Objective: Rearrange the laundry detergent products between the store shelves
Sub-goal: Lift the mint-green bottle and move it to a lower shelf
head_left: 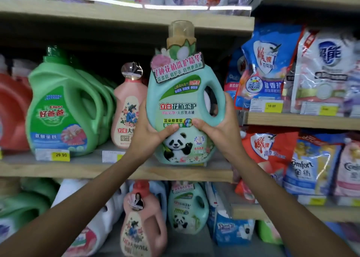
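A teal detergent bottle [181, 100] with a panda label and a clear tan cap stands upright at the front of the middle wooden shelf [97, 169]. Both hands grip its lower half: my left hand [148, 134] on its left side with the thumb across the label, my right hand [218, 128] on its right side below the handle. The bottle's base is at the shelf surface; I cannot tell whether it rests on it. To its left stand a pink bottle [128, 112] and a row of green bottles [64, 108].
A second panda bottle [187, 208] and a pink bottle [142, 221] stand on the shelf below. Detergent bags [272, 65] fill the right-hand shelves. Red bottles [11, 110] stand at far left. The upper shelf edge [214, 22] lies just behind the bottle's cap.
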